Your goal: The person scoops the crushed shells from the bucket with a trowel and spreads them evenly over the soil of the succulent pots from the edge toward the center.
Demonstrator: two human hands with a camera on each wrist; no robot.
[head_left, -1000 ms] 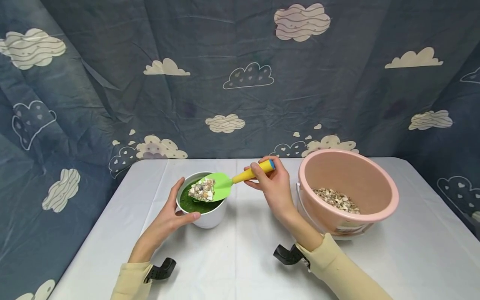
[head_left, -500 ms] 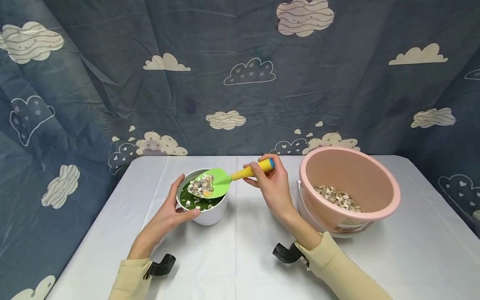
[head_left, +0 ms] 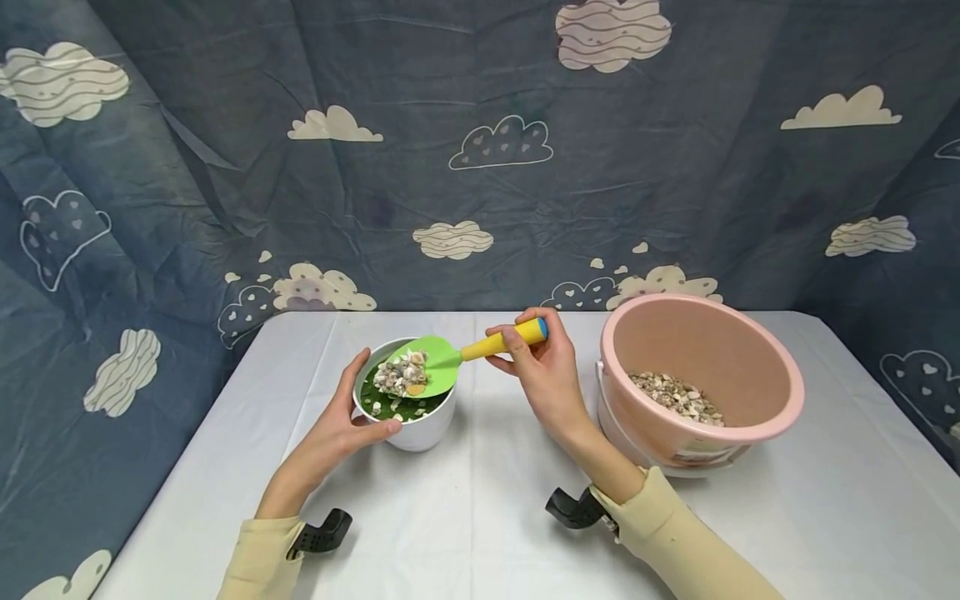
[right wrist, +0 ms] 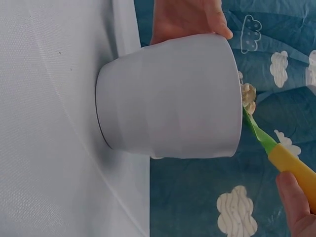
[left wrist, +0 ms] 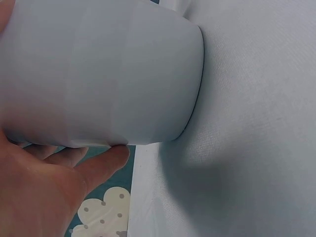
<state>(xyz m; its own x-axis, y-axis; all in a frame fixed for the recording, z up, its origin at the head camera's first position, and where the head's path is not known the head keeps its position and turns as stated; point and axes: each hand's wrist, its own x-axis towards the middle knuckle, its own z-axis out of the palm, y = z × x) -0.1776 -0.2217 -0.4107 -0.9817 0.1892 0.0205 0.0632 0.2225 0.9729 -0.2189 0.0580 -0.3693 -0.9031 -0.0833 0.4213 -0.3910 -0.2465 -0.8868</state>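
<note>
A white pot (head_left: 423, 433) stands upright on the table, with a green surface (head_left: 390, 408) inside it and several pale pebbles scattered over that. My left hand (head_left: 337, 433) holds the pot from its left side, thumb at the front rim and fingers spread along the wall, as the left wrist view (left wrist: 49, 182) also shows. In my right hand (head_left: 547, 367) is a small trowel with a yellow handle (head_left: 498, 340) and a green blade (head_left: 442, 367), gripped by the handle. The blade lies over the pot's opening, bearing a heap of pebbles (head_left: 401, 372).
Right of my right hand stands a pink bucket (head_left: 622, 425) with pebbles (head_left: 675, 396) at its bottom. A white cloth (head_left: 480, 517) covers the table. Behind hangs a dark blue curtain (head_left: 405, 75) printed with clouds.
Several pebbles now lie scattered on the green surface in the pot, where none showed a second ago. The trowel blade has shifted slightly; both hands keep their hold.
</note>
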